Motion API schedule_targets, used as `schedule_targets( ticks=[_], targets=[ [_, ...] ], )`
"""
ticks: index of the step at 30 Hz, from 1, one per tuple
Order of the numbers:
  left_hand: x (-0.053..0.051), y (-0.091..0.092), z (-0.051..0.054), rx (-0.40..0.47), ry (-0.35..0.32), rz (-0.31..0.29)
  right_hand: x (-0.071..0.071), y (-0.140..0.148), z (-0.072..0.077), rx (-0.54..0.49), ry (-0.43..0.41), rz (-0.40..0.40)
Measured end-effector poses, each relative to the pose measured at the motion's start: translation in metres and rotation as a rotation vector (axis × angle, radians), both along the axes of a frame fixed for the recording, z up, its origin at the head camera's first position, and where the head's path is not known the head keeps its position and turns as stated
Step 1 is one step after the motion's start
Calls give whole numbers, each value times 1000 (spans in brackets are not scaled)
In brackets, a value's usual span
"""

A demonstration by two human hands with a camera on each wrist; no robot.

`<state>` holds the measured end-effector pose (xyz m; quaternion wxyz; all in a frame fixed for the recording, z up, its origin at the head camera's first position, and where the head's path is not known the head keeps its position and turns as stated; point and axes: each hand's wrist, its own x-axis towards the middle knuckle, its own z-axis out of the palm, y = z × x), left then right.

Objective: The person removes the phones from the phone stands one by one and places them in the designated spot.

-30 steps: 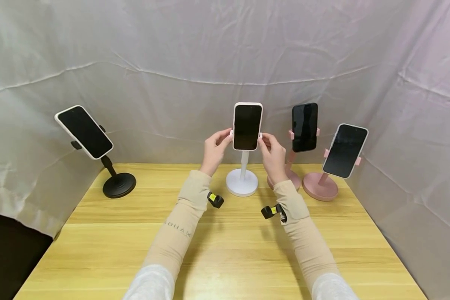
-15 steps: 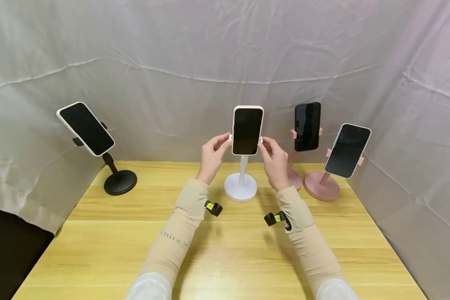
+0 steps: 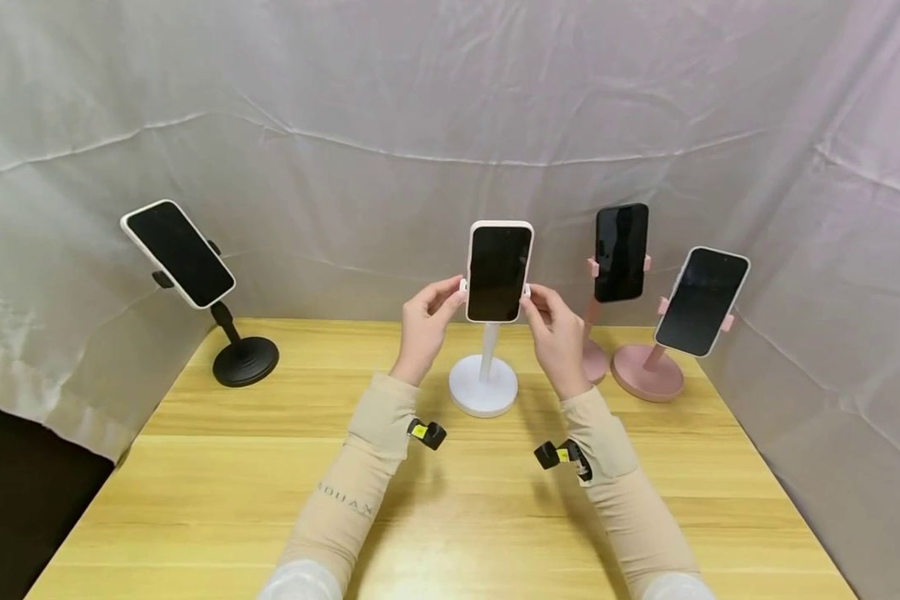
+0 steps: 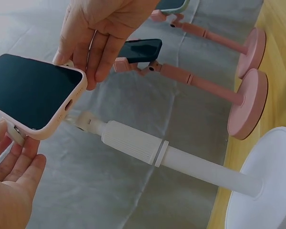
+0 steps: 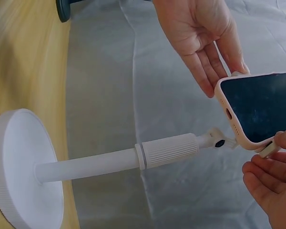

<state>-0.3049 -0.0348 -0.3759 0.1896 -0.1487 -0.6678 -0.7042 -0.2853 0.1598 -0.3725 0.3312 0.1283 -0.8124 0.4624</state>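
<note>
Ctr. phone (image 3: 498, 273) sits on white stand (image 3: 483, 387), between clamp arms (image 5: 267, 150), above bench (image 3: 480, 521); L hand (image 3: 422, 329) and R hand (image 3: 559, 337) pinch one clamp arm each, grip narrow; far-L phone (image 3: 181, 254), black phone (image 3: 621, 252), far-R phone (image 3: 702, 302) already mounted; only hand release appears outstanding.

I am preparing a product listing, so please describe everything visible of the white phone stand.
The white phone stand looks plastic: a round base, smooth post, ribbed sleeve and small joint. It stands upright toward the back of the wooden table. Its side clamps flank a pink-cased smartphone, and the left hand and right hand each pinch one clamp.
</note>
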Motion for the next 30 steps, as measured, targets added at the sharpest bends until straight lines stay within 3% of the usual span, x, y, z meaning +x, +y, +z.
schedule_targets(
  ticks=[9,16,19,26,30],
  targets=[
    [12,-4,1,12,-11,-11,9,-3,0,-27,13,35],
    [35,-5,18,-9,-24,2,13,-4,0,-8,26,36],
    [39,-6,21,-6,-21,-2,13,-4,1,-4,34,46],
    [17,-7,2,22,-23,-49,15,-10,8,-15,36,105],
    [14,-8,-1,17,-8,-55,14,-17,15,-19,74,103]
  ],
)
